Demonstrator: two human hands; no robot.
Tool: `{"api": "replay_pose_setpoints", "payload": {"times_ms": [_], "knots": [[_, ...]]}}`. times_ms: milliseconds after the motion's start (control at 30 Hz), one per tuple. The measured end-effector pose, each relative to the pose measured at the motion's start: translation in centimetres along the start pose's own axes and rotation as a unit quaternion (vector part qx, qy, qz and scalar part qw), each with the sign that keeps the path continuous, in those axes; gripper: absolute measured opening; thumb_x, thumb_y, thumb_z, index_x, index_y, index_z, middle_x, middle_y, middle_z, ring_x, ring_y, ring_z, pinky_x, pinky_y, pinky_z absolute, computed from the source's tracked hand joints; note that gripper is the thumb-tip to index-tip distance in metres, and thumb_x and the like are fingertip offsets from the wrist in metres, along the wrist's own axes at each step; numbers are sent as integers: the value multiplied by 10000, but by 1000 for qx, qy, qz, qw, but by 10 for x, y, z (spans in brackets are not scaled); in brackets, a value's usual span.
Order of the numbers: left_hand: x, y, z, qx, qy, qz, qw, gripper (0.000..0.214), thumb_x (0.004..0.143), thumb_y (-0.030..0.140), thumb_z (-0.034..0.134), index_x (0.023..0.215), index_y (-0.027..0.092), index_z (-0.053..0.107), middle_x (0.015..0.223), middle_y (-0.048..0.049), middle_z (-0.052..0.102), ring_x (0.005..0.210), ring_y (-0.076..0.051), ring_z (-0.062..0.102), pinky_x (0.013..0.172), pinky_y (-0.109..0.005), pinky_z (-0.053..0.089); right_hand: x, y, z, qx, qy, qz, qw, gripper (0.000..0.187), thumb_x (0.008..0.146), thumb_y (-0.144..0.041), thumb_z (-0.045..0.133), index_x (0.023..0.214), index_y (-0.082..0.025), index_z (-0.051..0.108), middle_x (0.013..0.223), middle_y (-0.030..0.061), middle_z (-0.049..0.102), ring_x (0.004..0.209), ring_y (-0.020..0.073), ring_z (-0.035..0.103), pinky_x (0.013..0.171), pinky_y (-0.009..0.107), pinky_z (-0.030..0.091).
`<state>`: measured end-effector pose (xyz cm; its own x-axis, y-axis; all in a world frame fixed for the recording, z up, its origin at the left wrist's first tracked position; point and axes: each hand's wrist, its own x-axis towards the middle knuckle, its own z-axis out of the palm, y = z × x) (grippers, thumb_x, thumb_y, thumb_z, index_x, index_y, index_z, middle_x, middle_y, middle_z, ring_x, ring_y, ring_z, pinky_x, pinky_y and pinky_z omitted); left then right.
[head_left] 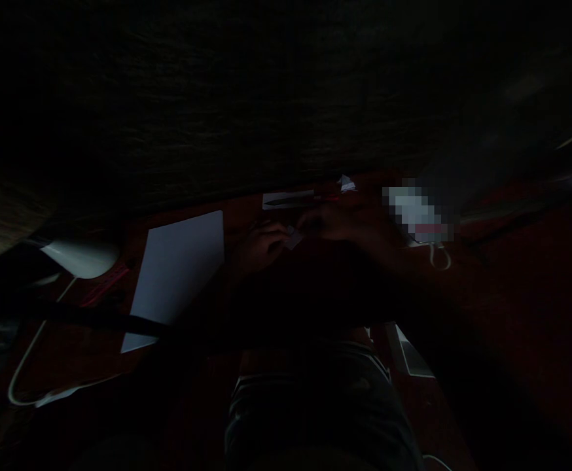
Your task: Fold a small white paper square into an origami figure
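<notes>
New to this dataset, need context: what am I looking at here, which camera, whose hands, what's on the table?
No machine: one camera on a person's head looks forward and down at their own bare hands over a dark reddish table. The left hand pinches a small pale paper scrap; the right hand sits beside it, grip too dark to tell. Left of them lie a large white paper sheet, a white rounded object and a white cable. Beyond them, a white strip bearing a dark pen-like thing.
</notes>
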<state>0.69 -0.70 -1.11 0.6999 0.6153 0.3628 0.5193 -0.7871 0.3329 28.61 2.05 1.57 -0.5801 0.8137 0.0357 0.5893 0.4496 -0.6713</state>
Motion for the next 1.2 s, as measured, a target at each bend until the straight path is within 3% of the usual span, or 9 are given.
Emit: {"api": "replay_pose_setpoints", "payload": {"times_ms": [133,367,600,800,1033,1200], "knots": [[-1,2,2,-55,-4,1,998,263,1076,149,651,1217,227,859,1273,-94,812,1184,-260,777,1079,-462,645,-2,2,-4,14,-12,-15,1000,307,931,-146,766,1151,-277,935,1165,36,915,1027,225,826,924,334,606],[-1,9,2,-85,-17,17,996,251,1091,173,666,1231,232,866,1269,-100,791,1190,-262,767,1089,-459,644,1,10,-1,50,18,-15,998,296,924,-105,729,1081,-260,927,1128,42,911,1026,225,822,957,348,619],[2,7,2,-86,-26,34,995,254,1096,174,643,1198,249,864,1399,-100,849,1357,-301,763,1237,-577,570,2,9,-4,76,-5,-33,997,180,854,-164,813,981,-245,911,1043,32,890,936,217,793,893,349,601],[3,5,2,-106,-29,20,994,243,1092,174,653,1211,246,852,1371,-99,870,1329,-282,790,1208,-542,580,0,4,-7,59,-41,-15,997,140,875,-201,851,975,-259,930,1012,18,898,891,207,784,831,314,564],[2,4,0,-78,-29,23,996,264,1110,212,634,1245,250,858,1349,-98,860,1315,-291,776,1237,-559,549,0,-2,-6,13,-39,15,999,79,907,-235,862,971,-220,906,999,44,885,884,209,773,790,306,520],[2,6,-3,-61,-35,17,997,318,1100,231,656,1352,268,848,1386,-97,844,1345,-308,750,1250,-576,529,1,-3,-3,-1,-35,-2,999,70,927,-259,851,958,-222,901,1007,45,886,897,210,772,802,312,525]]}}
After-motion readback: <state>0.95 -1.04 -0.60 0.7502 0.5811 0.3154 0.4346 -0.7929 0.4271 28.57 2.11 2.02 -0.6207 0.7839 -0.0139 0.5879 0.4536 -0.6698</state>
